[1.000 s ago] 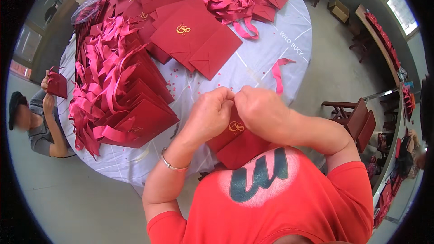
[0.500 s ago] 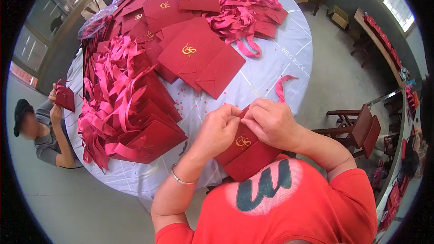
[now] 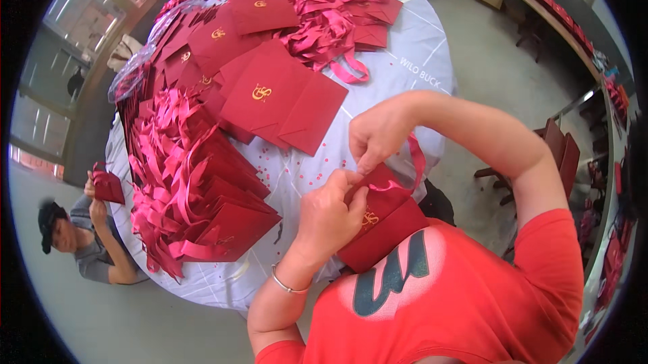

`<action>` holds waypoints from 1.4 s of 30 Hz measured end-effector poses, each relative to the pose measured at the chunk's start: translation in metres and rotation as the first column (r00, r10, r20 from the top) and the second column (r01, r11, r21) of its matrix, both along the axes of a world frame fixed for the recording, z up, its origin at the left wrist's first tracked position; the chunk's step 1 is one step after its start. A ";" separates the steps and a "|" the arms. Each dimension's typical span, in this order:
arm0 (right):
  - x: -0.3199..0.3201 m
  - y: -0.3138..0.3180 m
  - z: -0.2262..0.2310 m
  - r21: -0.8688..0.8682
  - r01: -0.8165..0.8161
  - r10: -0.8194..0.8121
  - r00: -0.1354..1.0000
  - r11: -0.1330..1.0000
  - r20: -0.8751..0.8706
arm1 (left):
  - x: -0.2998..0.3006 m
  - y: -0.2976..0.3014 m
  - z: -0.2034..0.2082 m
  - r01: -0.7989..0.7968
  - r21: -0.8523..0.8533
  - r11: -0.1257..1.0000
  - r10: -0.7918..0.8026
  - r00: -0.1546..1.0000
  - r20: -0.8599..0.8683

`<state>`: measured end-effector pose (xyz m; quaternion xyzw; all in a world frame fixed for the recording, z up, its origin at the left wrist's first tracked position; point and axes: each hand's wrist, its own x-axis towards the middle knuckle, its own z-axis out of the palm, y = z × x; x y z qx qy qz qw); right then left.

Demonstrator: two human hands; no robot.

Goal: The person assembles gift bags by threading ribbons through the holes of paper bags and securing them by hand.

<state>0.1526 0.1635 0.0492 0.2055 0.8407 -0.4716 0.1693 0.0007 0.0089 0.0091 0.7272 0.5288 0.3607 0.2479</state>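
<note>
A dark red paper gift bag with a gold emblem lies folded flat against my red shirt, at the table's near edge. My left hand is closed on the bag's upper left edge, thumb and fingers pinched together. Just beyond it, my right hand bends down over the bag's far corner with its fingers pinched; what they hold is hidden. A pink ribbon runs across the bag's top and loops up beside my right wrist.
Left of my hands stands a row of red bags with pink ribbon handles. Flat red bags and a heap of loose ribbons lie farther back on the white tablecloth. A person at left holds a small red bag.
My right hand has moved away from the bag's middle to its far corner, elbow lifted. The ribbon now loops over the bag. My left hand still grips the edge.
</note>
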 end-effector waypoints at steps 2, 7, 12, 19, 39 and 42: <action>-0.008 0.006 -0.009 -0.122 -0.137 0.147 0.987 0.983 0.073 | 0.001 -0.003 -0.001 0.002 0.042 0.999 -0.001 1.000 -0.015; -0.014 0.011 -0.021 -0.406 -0.172 0.249 0.957 0.897 0.145 | 0.008 -0.008 0.007 0.010 0.047 0.999 -0.010 1.000 -0.002; -0.005 0.001 -0.028 -0.502 0.076 0.019 0.983 0.861 0.181 | 0.008 -0.010 0.010 0.017 0.022 1.000 -0.015 0.997 -0.072; -0.002 -0.023 -0.022 -0.144 0.452 -0.454 0.891 0.880 0.021 | 0.007 -0.006 0.013 -0.005 -0.118 0.993 0.017 0.995 0.100; 0.065 -0.083 -0.031 0.444 0.501 -0.172 0.784 0.743 -0.596 | -0.005 0.014 -0.015 0.075 -0.455 0.887 0.072 0.952 0.298; 0.070 -0.105 -0.039 0.513 0.537 -0.078 0.738 0.670 -0.671 | -0.005 0.016 -0.016 0.098 -0.451 0.887 0.028 0.964 0.264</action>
